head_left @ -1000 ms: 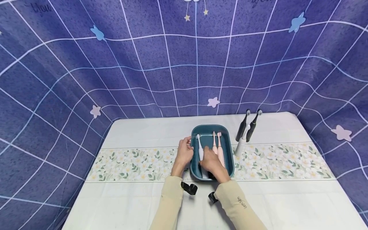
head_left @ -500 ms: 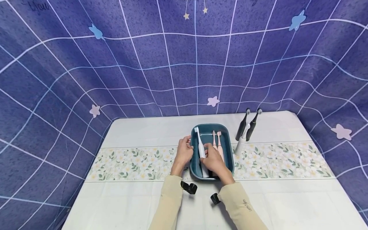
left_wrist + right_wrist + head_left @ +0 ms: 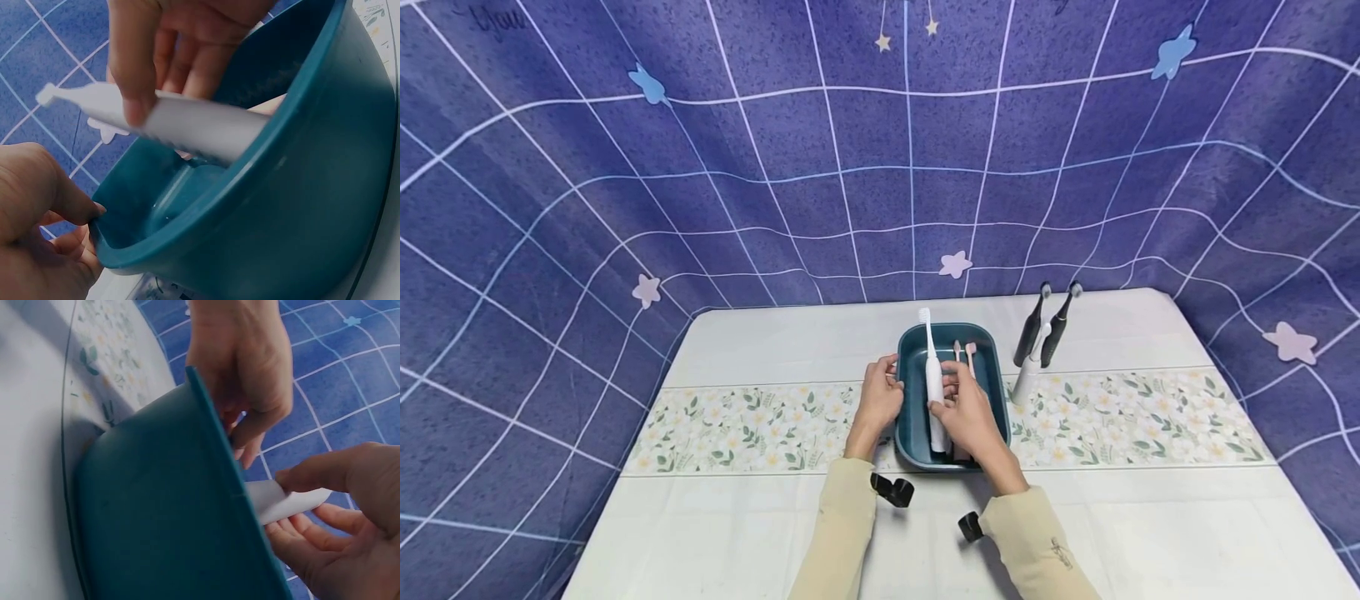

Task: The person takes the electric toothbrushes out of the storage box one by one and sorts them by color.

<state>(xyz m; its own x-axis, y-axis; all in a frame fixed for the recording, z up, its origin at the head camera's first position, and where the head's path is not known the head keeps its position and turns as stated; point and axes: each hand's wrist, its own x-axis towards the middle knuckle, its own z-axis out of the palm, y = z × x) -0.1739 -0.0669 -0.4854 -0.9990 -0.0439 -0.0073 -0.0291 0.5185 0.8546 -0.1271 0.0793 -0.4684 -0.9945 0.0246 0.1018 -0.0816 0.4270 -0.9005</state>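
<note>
My right hand [image 3: 967, 414] grips a white electric toothbrush [image 3: 933, 377] by its handle, thumb on one side and fingers on the other. The brush head points up and away, above the far rim of a teal plastic bin [image 3: 312, 187], while the handle's lower end is still inside the bin. With thumb inside and fingers outside, my left hand [image 3: 880, 395] pinches the bin's left rim. Two pink toothbrushes [image 3: 972, 360] lie in the bin, partly hidden behind the right hand.
Right of the bin, two black electric toothbrushes [image 3: 1028, 340] and a white electric toothbrush [image 3: 1027, 382] stand upright. The white tablecloth [image 3: 737, 533] has a flowered band across it. A blue grid-patterned curtain [image 3: 790, 200] hangs behind and at both sides.
My right hand has lifted the white toothbrush from lying in the bin, tilting its head up and shifting it slightly right. The left hand has stayed at the rim.
</note>
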